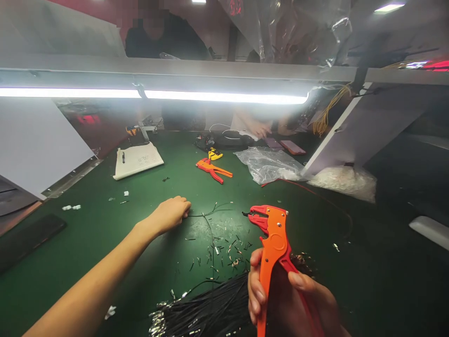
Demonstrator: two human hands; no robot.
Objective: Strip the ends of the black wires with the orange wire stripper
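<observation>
Stripper (273, 243), orange, stands upright at lower centre of the frame, its handles clamped in the right hand (280, 295) above the wire bundle (210, 309). Left hand (171, 213), mid-frame, has its grip pinched together on a thin black wire (210, 213) lying on the green bench (105, 220).

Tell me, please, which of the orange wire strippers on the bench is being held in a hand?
The near orange stripper, gripped upright in the right hand; the other orange stripper lies untouched farther back on the green mat.

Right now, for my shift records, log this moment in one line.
left hand: pinching black wire on green mat | right hand: gripping orange wire stripper
</observation>
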